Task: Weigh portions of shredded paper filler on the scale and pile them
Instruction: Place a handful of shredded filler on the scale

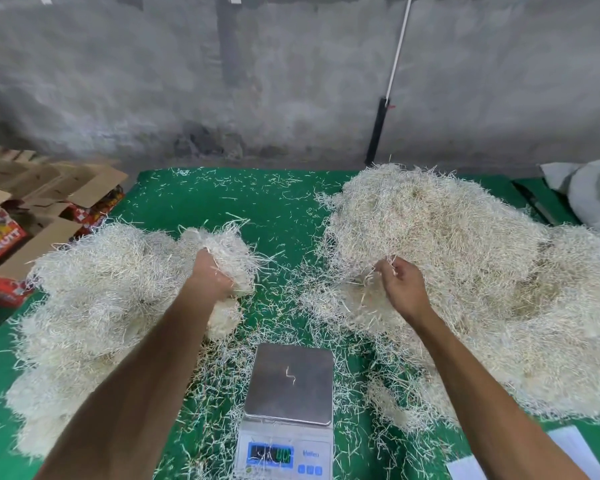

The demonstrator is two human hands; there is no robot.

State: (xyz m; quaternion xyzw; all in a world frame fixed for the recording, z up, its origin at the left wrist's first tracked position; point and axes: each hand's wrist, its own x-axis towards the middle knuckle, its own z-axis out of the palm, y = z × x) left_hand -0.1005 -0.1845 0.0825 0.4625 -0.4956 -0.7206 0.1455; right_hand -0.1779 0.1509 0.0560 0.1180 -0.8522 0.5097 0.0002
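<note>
Left hand [211,279] grips a filler clump [230,258] beside the left pile [94,306]. Right hand [403,285] pinches strands at the right pile [465,265]. The scale [290,382] holds one strand.

You see cream-white shredded paper filler [458,258] on a green table cover [271,209], a silver scale [290,386], far-left red printed cartons [0,237], grey wall [291,81].

The green table [271,209] bears two shredded-paper heaps [447,258], loose strands [243,181] and a scale [288,386].
</note>
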